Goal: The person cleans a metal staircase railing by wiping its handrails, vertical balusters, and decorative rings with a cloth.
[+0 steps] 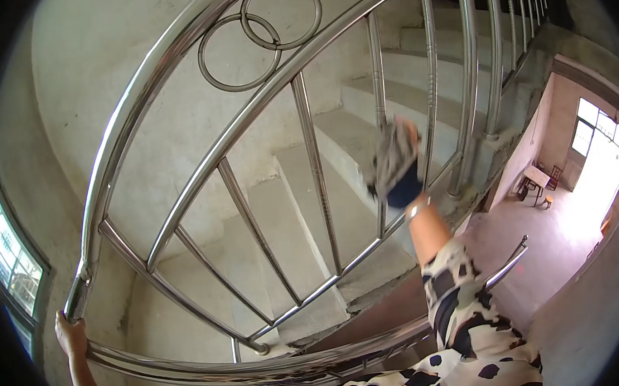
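Note:
My left hand (72, 334) is wrapped around the lower part of the shiny metal handrail (115, 138), at the left. Farther right, my right hand (411, 126) is closed on a grey rag (394, 152), pressed around a thin upright baluster (377, 66) of the stair railing. Most of the fingers are hidden by the rag, and a dark blue piece of fabric (406, 186) shows near the wrist. Two interlocking metal rings (244, 86) sit between the handrail and the curved rail beneath it.
Behind the railing, concrete steps (302, 186) climb to the upper right. A lower metal rail (264, 368) crosses in front of my body. Far below at the right lies a room floor (500, 251) with a small table (536, 177) and stools. A window (12, 249) is at the left.

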{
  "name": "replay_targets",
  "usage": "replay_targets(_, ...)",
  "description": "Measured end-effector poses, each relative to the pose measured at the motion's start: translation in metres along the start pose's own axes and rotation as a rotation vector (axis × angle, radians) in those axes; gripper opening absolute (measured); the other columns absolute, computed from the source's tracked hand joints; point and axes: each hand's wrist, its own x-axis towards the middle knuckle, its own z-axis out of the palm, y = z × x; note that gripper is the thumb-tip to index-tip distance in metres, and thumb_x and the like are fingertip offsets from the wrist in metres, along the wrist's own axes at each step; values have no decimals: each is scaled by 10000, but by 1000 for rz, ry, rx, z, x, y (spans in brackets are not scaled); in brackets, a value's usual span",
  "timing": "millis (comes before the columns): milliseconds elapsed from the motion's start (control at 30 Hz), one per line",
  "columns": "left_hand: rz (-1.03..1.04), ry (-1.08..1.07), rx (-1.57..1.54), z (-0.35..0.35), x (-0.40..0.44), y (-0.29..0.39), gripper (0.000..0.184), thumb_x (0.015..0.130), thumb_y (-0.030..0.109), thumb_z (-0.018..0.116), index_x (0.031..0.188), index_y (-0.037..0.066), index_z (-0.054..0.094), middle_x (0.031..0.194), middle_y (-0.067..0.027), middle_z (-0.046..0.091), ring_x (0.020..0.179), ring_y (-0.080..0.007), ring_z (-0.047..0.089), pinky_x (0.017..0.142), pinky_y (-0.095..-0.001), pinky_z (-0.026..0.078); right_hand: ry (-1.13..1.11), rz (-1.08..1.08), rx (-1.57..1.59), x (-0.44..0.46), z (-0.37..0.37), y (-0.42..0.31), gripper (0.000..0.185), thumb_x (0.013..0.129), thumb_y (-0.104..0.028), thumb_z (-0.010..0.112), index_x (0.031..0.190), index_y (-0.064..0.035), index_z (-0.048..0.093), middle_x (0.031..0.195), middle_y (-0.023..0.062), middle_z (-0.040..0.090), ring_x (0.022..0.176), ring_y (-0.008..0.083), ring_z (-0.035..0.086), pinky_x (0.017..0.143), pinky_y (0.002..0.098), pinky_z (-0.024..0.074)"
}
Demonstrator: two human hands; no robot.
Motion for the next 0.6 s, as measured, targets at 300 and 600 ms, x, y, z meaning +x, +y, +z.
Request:
replay_targets(300,-29,-62,11,-6,0,8,425,647,94,593,1047,-16,503,969,-203,557,922,-354,536,812,-388,405,101,-665,-821,187,-3,-5,238,740,-215,443,883,-53,544,871,93,562,828,232,536,776,383,421)
replay_targets(600,-55,-51,-4,-11,-5,16,439,642,91,589,1058,-15,494,986,-203,549,944,-352,524,826,-391,397,386,235,579,-68,10,27,176,873,-278,426,924,-122,490,757,32,512,700,164,520,626,282,447)
